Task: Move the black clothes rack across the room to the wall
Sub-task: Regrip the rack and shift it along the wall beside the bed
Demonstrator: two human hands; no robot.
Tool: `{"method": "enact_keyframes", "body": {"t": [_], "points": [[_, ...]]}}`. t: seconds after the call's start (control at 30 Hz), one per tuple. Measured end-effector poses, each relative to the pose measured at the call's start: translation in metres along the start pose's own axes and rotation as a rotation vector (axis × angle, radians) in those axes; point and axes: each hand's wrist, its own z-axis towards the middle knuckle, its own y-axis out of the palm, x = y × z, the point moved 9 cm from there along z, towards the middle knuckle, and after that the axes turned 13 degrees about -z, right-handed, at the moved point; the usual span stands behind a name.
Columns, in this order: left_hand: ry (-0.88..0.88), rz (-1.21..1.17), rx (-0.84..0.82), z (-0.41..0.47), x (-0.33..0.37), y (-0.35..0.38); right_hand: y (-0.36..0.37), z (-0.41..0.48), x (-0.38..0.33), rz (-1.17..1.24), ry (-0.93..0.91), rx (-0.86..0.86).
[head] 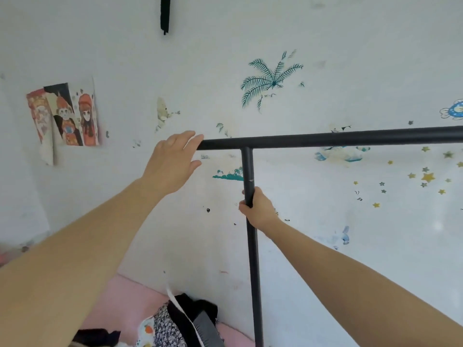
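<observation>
Fingers (244,205) of the right hand (259,211) are wrapped tight around the upright post (253,259) of the black clothes rack (325,140), clamped a little below the joint where the post meets the top bar. Above and to the left of those fingers, the left hand (172,160) is spread open, its fingers (194,140) loosely apart, the fingertips meeting the free end of the horizontal top bar (350,137) without closing round it; the thumb hangs below the bar end.

From the left fingertips the bar runs off to the right and out of view. From the right fingers the post drops straight down to the lower edge of the view.

Just behind both hands stands a white wall (350,46) with stickers: a teal palm frond (271,80) above the right fingers, gold stars (427,177) far to their right, and a peeling cartoon poster (66,116) left of the left fingers. A short black strip (165,13) hangs on the wall high above the left fingers.

Below the hands, a heap of clothes (175,324) lies on a pink surface (130,296) close to the post's lower part.
</observation>
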Motion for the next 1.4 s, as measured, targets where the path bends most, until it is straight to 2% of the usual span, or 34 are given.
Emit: {"method": "enact_keyframes", "body": {"t": [0.1, 0.27, 0.4, 0.6, 0.8, 1.07, 1.23, 1.4], "points": [[0.042, -0.145, 0.029, 0.027, -0.011, 0.011, 0.01, 0.004, 0.005, 0.101, 0.055, -0.058], [-0.006, -0.398, -0.039, 0.057, -0.002, 0.051, 0.007, 0.008, 0.018, 0.045, 0.091, -0.029], [0.012, -0.412, -0.007, 0.072, 0.004, 0.065, 0.001, 0.019, 0.024, 0.018, 0.121, 0.011], [-0.002, -0.467, -0.089, 0.097, 0.009, 0.088, -0.005, 0.041, 0.038, -0.006, 0.144, 0.111], [-0.033, -0.491, -0.096, 0.115, 0.013, 0.103, -0.008, 0.058, 0.048, -0.006, 0.141, 0.145], [-0.041, -0.525, 0.037, 0.106, 0.012, 0.103, -0.002, 0.058, 0.051, -0.005, 0.105, 0.102], [-0.035, -0.524, 0.04, 0.102, 0.012, 0.102, -0.002, 0.055, 0.049, -0.022, 0.101, 0.103], [-0.052, -0.512, -0.03, 0.103, 0.01, 0.106, -0.004, 0.052, 0.049, -0.024, 0.123, 0.119]]}}
